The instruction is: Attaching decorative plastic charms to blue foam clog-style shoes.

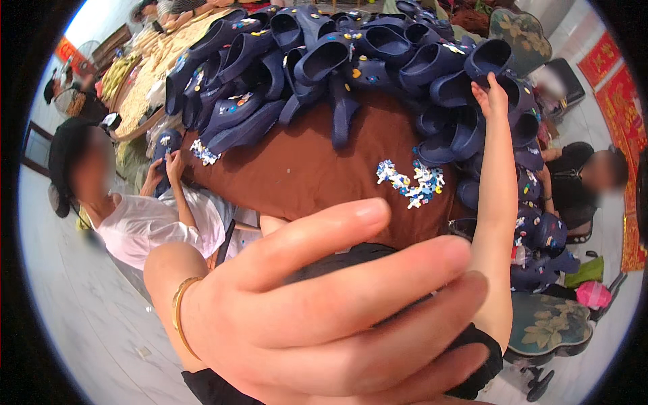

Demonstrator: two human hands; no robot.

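My left hand (324, 304), a gold bangle at its wrist, is raised large and close in front of the view. Its fingers are apart and slightly bent, with nothing seen in them. My right arm stretches far out to the right side of the pile, where my right hand (493, 100) grips the edge of a dark blue clog (489, 59). Many similar clogs (322, 62) are heaped along the far side of a brown-covered table (290, 162), some with small colourful charms on them. A scatter of white, blue and yellow charms (415, 185) lies nearer to me on the cover.
On the left, a seated person (148, 223) holds a clog (167, 143) beside another small charm pile (204, 152). Another person (580, 182) sits at the right by more clogs (550, 229). A dark green floral chair seat (550, 324) stands at the lower right.
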